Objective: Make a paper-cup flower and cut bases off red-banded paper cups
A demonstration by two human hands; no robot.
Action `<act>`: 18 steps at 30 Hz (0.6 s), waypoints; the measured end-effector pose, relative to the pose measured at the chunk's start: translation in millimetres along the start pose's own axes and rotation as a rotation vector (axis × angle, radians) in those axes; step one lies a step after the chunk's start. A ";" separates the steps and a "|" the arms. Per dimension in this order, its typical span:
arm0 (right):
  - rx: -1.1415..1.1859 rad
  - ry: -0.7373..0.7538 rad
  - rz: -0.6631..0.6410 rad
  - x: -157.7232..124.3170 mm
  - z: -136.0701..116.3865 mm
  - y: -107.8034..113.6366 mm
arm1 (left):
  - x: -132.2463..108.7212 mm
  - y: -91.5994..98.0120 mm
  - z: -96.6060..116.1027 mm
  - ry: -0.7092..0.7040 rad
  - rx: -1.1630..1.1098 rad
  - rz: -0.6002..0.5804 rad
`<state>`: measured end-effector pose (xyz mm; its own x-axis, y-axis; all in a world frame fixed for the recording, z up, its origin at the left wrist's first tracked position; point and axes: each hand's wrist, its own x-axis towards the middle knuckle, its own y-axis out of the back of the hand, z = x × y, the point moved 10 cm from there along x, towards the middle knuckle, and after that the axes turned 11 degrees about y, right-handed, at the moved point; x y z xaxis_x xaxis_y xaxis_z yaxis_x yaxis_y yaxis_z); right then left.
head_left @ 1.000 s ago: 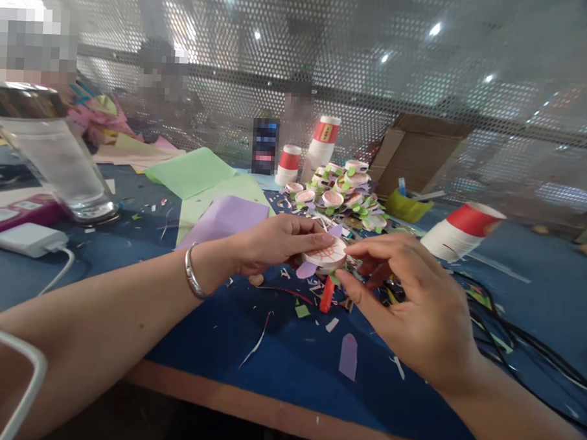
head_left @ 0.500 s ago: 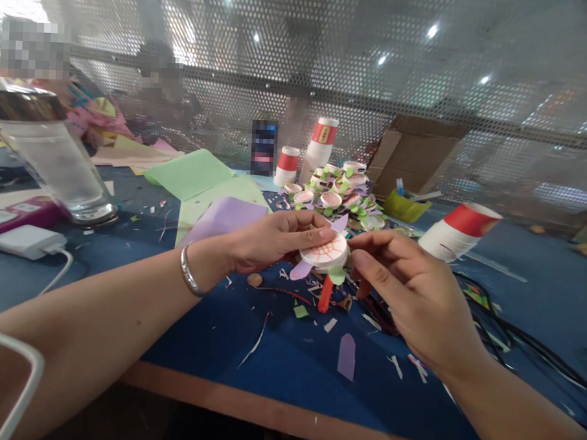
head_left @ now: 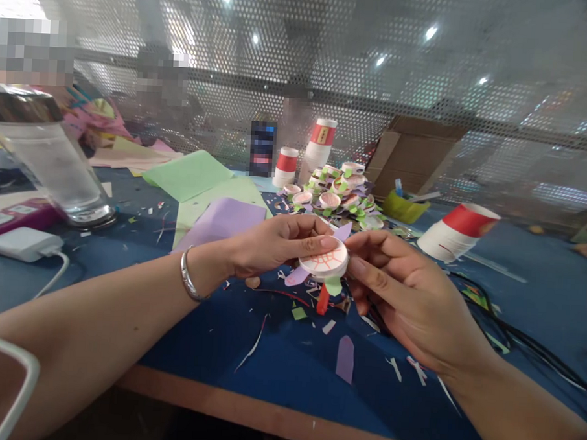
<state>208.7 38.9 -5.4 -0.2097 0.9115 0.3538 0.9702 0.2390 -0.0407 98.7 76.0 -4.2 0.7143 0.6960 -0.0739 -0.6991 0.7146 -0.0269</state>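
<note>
1. Paper disc (head_left: 323, 260): round and white, with a red web drawn on top and purple and green petals at its edge. Held in the air just in front of the heap of finished discs (head_left: 340, 196).
2. Left hand (head_left: 277, 245): fingers closed on the paper disc's left edge, thumb on top. Silver bangle (head_left: 188, 275) at the wrist.
3. Right hand (head_left: 406, 303): thumb and forefinger pinch the paper disc's right edge, other fingers loosely curled.
4. Red-and-white cup (head_left: 456, 230): lying on its side, right of the heap.
5. Purple sheet (head_left: 223, 220) and green sheet (head_left: 188, 173): left of the heap.
6. Glass jar (head_left: 57, 164): far left of the heap.
7. Paper scraps (head_left: 344, 358): strewn on the blue table (head_left: 287, 356) in front of the heap.
</note>
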 end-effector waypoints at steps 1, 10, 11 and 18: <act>0.015 -0.004 0.000 -0.1 -0.1 -0.8 | -0.3 -0.2 0.2 0.010 0.004 0.007; 0.071 -0.036 -0.003 1.0 0.2 -3.9 | -4.0 -5.6 -2.0 0.064 -0.043 -0.073; 0.068 -0.038 -0.004 0.9 0.4 -3.7 | -4.1 -5.1 -1.2 0.057 -0.049 -0.071; 0.062 -0.038 0.002 -0.4 2.3 -1.1 | -3.1 0.7 -0.8 0.061 -0.011 0.028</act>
<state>207.5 39.0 -7.7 -0.2133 0.9238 0.3180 0.9614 0.2564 -0.1000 96.0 74.3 -4.7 0.6915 0.7095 -0.1356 -0.7190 0.6941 -0.0346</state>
